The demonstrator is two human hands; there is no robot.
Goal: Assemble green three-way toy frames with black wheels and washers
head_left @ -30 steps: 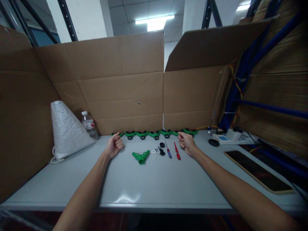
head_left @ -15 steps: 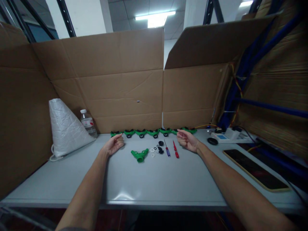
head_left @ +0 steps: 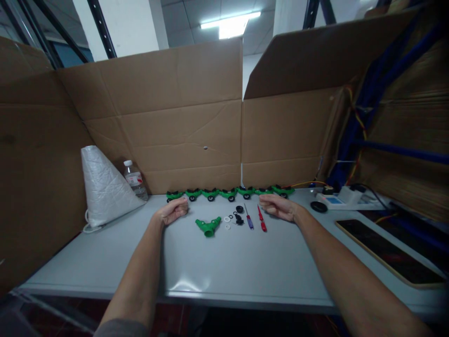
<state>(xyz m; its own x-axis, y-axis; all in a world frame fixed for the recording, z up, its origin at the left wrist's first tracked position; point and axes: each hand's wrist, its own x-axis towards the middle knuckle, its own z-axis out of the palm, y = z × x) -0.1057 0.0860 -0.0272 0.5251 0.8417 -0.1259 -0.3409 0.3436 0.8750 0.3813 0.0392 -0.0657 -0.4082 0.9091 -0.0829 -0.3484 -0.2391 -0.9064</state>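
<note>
Green part [head_left: 208, 228] unmoved, curled hands [head_left: 173, 210] [head_left: 278, 207] drawn back, wheeled pieces [head_left: 227, 193] less covered

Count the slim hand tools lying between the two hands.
2: the blue-handled screwdriver, just right of the small black part, and the red tool beside it, nearer the right hand. Anything beneath a hand would be hidden.

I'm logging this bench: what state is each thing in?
Left hand, loosely closed
Right hand, loosely closed
Y-shaped green part, lying loose
Green wheeled assemblies, lined up
Purple screwdriver, lying flat
Red screwdriver, lying flat
Water bottle, capped
Phone or tablet, screen dark
Ceiling light, lit
Power strip, occupied
</note>
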